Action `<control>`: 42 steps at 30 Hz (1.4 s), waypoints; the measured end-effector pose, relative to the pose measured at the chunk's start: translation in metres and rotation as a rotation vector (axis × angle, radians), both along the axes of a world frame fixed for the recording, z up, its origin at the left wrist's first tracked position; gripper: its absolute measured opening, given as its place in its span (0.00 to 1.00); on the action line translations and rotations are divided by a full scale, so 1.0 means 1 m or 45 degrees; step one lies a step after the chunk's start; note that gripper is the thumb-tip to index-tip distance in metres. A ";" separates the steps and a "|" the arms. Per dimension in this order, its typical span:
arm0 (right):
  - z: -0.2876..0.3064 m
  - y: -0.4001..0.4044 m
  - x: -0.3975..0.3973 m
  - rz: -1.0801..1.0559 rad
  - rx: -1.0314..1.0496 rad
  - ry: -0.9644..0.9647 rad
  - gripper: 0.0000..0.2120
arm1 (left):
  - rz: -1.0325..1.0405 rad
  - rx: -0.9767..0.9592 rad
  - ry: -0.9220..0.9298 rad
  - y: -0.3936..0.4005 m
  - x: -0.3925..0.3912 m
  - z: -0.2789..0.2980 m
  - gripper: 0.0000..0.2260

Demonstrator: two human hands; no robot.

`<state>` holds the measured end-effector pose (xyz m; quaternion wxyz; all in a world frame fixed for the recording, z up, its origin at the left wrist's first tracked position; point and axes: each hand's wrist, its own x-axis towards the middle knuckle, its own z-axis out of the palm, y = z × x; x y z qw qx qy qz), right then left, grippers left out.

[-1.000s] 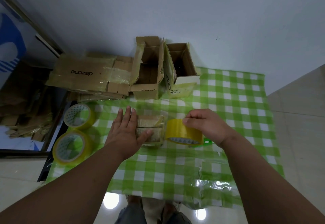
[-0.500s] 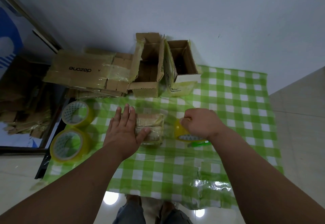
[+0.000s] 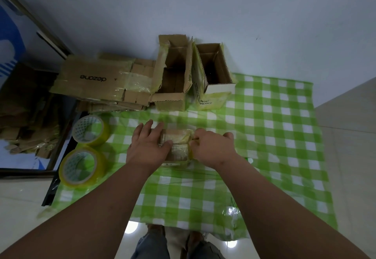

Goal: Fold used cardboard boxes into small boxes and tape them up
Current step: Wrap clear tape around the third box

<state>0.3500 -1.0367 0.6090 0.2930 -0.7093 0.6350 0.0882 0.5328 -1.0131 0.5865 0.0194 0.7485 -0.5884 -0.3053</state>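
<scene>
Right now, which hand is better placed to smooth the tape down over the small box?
Probably the left hand: it lies flat across the small box, thumb on its top. The right hand is curled at the box's right end, seemingly busy with the tape there.

Beyond the small taped box [image 3: 177, 145], two open cartons [image 3: 173, 79] blocked the way; left of it stood two tape rolls [image 3: 85, 146]; right lay bare checked cloth [image 3: 284, 136].
</scene>
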 end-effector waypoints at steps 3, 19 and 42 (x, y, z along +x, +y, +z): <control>-0.005 0.005 0.009 -0.135 0.008 0.022 0.23 | 0.034 -0.043 0.014 0.000 0.000 -0.002 0.34; -0.012 -0.008 0.017 -0.278 0.061 0.086 0.18 | 0.654 0.100 0.735 -0.010 0.023 0.006 0.30; 0.002 -0.001 0.011 -0.243 0.165 -0.035 0.14 | 0.829 0.007 0.595 0.006 0.024 0.004 0.15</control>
